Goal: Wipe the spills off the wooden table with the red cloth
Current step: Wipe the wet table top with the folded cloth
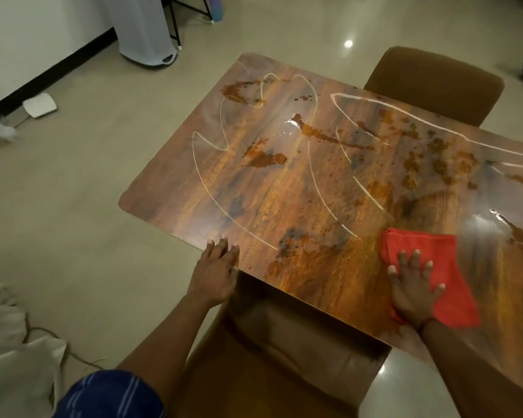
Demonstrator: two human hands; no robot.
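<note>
red cloth (pixel 429 260) flat under right hand (pixel 412 292), seemingly

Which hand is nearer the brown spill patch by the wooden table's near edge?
Left hand: it rests on the table edge beside the spill patch; the right hand presses the red cloth farther right.

The wooden table (pixel 284 191) runs past the right picture edge, its right end unseen. On it, the right hand (pixel 411 289) covers part of the red cloth (pixel 429 245); under its near edge a chair (pixel 284 372) is half hidden.
</note>
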